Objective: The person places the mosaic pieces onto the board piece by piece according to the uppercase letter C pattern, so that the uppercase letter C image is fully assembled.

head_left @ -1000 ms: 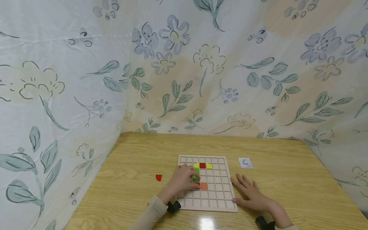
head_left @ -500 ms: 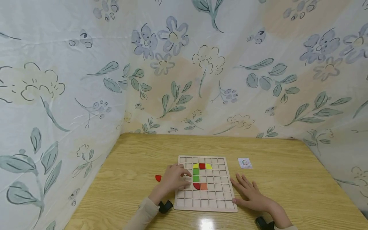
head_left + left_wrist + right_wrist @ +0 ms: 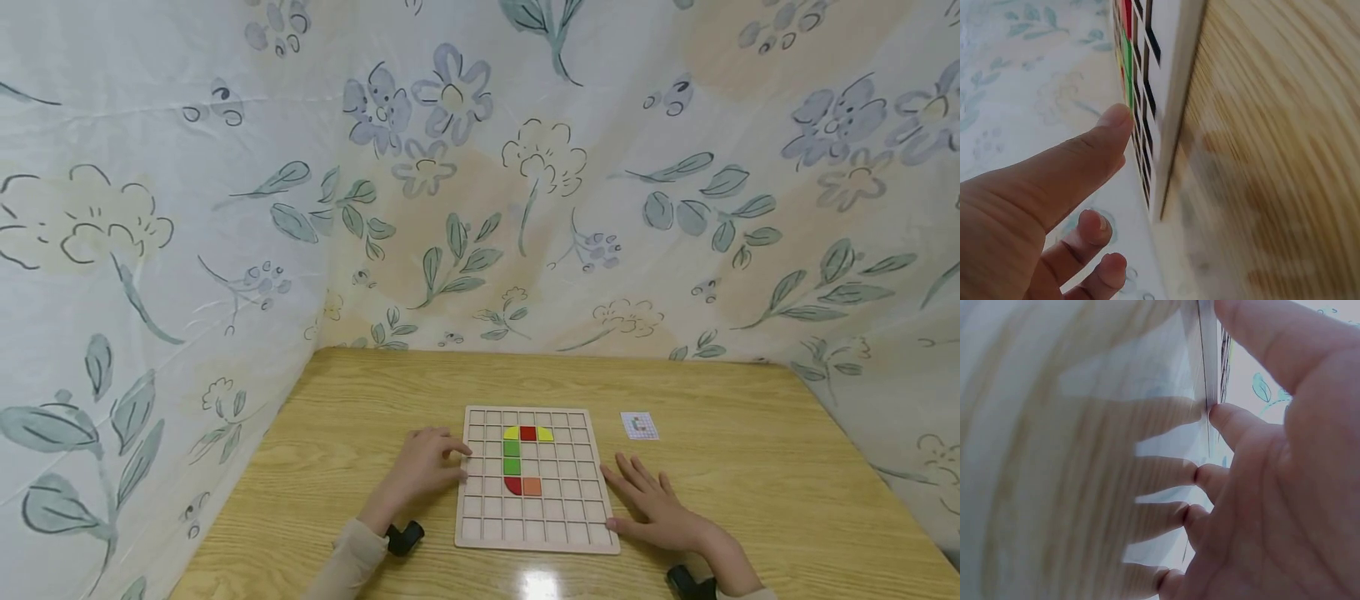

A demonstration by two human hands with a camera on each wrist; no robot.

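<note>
A pale wooden grid board [image 3: 566, 508] lies on the table. In its cells sit a red square tile [image 3: 528, 433] between two yellow rounded tiles, two green square tiles [image 3: 512, 467] below, then a red rounded tile [image 3: 512, 485] beside an orange square tile [image 3: 532, 487]. My left hand [image 3: 422, 467] hovers at the board's left edge, fingers loosely bent; the left wrist view shows nothing between thumb and fingers. My right hand [image 3: 656, 508] rests on the table with fingers spread, thumb and forefinger touching the board's right edge. The loose red piece seen earlier is hidden behind my left hand.
A small printed card [image 3: 639, 426] with a coloured grid pattern lies beyond the board's right corner. The wooden table [image 3: 360, 387] runs back to a floral cloth [image 3: 480, 192] hanging behind and along both sides.
My left hand has moved left, off the tiles to the board's left edge, uncovering the green tiles and the red rounded tile. It now covers the loose red piece. My right hand stays put.
</note>
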